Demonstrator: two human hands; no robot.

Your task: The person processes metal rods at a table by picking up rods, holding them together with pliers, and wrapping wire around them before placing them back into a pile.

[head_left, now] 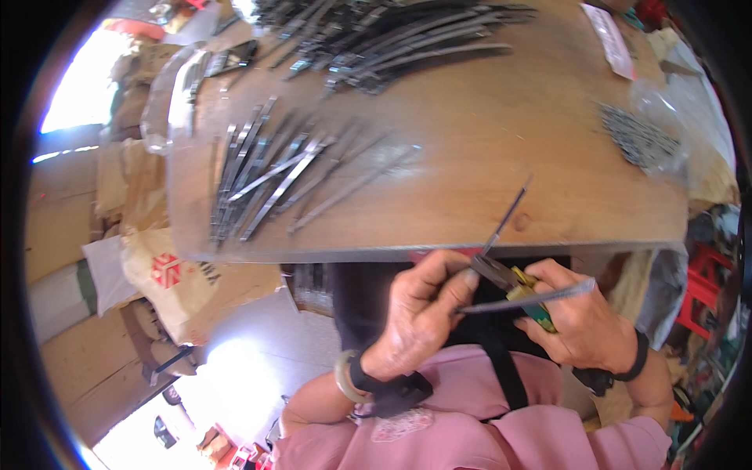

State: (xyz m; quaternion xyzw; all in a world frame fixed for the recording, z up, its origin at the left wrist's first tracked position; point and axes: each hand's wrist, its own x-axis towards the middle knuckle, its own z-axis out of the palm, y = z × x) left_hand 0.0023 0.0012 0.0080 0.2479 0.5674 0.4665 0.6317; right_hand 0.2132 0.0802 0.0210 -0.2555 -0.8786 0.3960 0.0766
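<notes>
My left hand (423, 309) pinches thin strips between thumb and fingers, just off the table's near edge. A dark narrow strip (511, 213) sticks up from it over the tabletop. A flat grey strip (540, 298) runs from the same hand across the front of my right hand; I cannot tell whether the two are one piece. My right hand (591, 325) is closed round pliers (537, 312) with yellow and green handles. Their dark jaws reach the strips beside my left fingertips; the exact bite is hidden.
On the wooden table (470, 188), loose metal strips (274, 168) lie at left, with a larger strip heap (392, 43) behind. Small metal pieces (638, 137) spill by a clear bag at right. A printed sack (168, 274) hangs left; red stools (701, 290) stand right.
</notes>
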